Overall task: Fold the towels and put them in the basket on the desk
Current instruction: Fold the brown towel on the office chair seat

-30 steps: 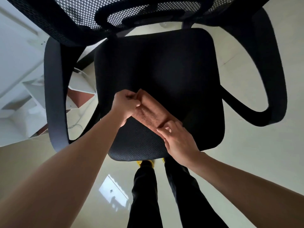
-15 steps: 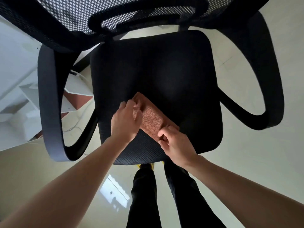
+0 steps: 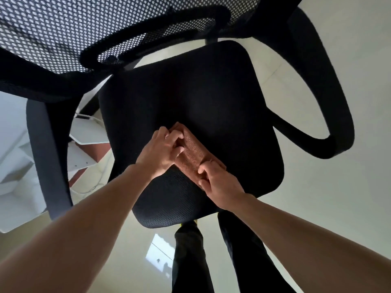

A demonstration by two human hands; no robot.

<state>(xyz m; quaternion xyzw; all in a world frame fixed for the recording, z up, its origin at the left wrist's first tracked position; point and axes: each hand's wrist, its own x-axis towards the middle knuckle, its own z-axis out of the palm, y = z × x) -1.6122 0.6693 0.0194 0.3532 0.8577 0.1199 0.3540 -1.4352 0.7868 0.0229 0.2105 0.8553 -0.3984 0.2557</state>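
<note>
A small brown towel (image 3: 193,154), folded into a narrow strip, lies slantwise on the black seat of an office chair (image 3: 211,98). My left hand (image 3: 160,153) is at the strip's far left end, fingers curled over its edge. Gripping the near end is my right hand (image 3: 220,185), with curled fingers and the thumb against the cloth. No basket or desk top shows in this view.
The chair's mesh backrest (image 3: 84,28) fills the top, and its armrests curve out at the left (image 3: 46,157) and right (image 3: 330,132). White furniture panels (image 3: 19,166) stand on the left. My dark-trousered legs (image 3: 211,256) stand on the pale floor below the seat.
The towel has come down flat onto the seat. My left hand shifted from the strip's far tip onto its left edge, and my right hand stayed on the near end.
</note>
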